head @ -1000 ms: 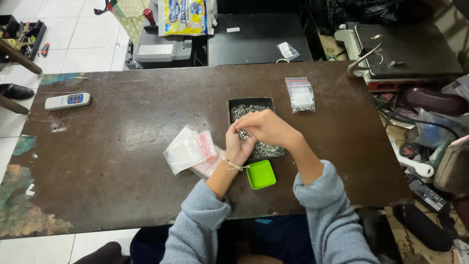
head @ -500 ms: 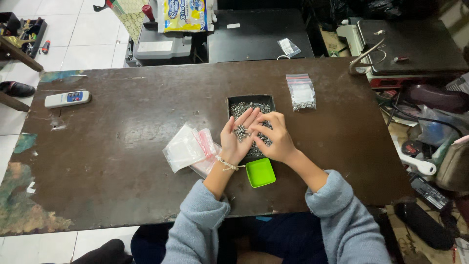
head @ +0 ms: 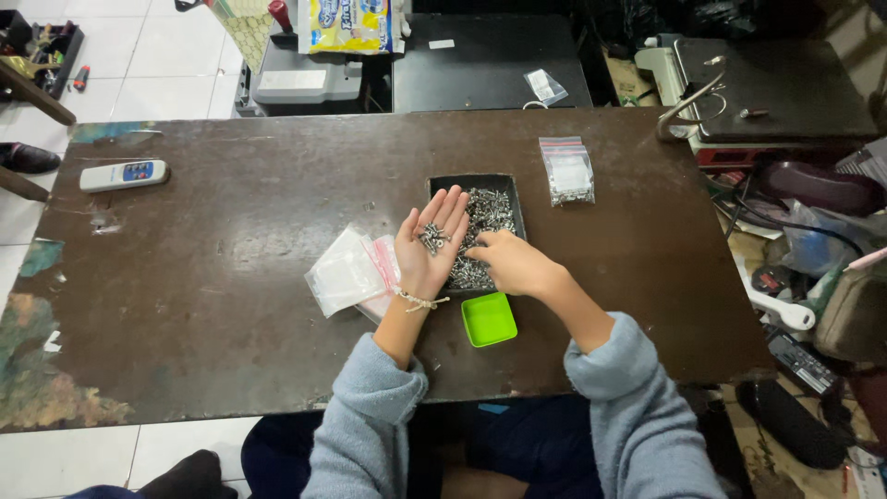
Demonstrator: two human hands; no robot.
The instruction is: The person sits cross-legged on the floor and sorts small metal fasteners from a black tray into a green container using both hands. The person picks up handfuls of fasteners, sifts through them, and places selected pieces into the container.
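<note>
1. Sitting at a dark brown table (head: 231,305), a person in grey sleeves works with both bare hands.
2. Left hand (head: 430,245) is flat and wide open, palm up, with a small pile of little silver screws (head: 431,237) lying on it.
3. Left hand hangs over the left edge of a black tray (head: 443,181) full of the same screws.
4. Right hand (head: 511,261) is curled, palm down, on the screws in the tray. Its fingertips are tucked into the pile, so I cannot tell if they pinch any.
5. Both hands are close, nearly touching.
6. Just in front of the tray, near the person, sits a small green dish (head: 489,319).
7. Clear little bags (head: 346,273) lie flat on the table just left of the left hand, one with a red strip.
8. One more small bag (head: 567,171), with screws inside, lies to the right of the tray.
9. Far off on the left side of the table lies a white remote (head: 123,174).
</note>
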